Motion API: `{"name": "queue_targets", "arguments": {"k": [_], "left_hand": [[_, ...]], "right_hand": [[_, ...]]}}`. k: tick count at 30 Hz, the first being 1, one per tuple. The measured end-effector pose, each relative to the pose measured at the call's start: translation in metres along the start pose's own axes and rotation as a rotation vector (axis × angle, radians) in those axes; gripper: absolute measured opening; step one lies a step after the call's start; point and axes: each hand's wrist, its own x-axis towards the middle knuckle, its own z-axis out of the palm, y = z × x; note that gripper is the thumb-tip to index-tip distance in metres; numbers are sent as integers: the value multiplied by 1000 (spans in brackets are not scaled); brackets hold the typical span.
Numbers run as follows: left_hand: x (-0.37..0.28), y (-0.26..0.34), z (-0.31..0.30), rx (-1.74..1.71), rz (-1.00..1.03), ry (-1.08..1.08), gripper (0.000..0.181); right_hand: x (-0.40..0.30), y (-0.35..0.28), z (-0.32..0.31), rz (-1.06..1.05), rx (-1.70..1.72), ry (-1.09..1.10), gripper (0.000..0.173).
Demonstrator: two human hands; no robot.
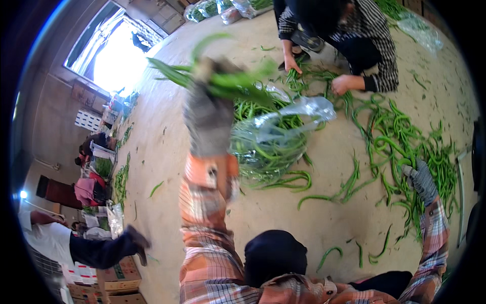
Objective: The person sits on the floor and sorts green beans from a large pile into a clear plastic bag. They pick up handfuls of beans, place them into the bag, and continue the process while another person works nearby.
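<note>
My left hand, in a grey glove and blurred by motion, is raised and closed around a bunch of long green chili peppers. Below and to the right of it, a clear plastic bag filled with the same peppers rests on the floor. At the right, my gloved right hand reaches into a loose pile of peppers. A curved green pepper shows at its fingers, which seem closed on it.
Across the pile crouches a co-worker, both hands among peppers. Stray peppers lie on the concrete floor. A person walks at the left, near cardboard boxes. Filled bags stand at the back by a bright doorway.
</note>
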Motion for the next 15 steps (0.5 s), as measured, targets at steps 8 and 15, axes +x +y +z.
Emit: {"name": "queue_targets", "arguments": {"k": [8, 15], "left_hand": [[114, -26, -238, 510, -571, 154, 21], [45, -8, -230, 1792, -713, -805, 51]], "right_hand": [[47, -189, 131, -490, 93, 57, 33], [144, -343, 292, -938, 258, 85, 15]]}}
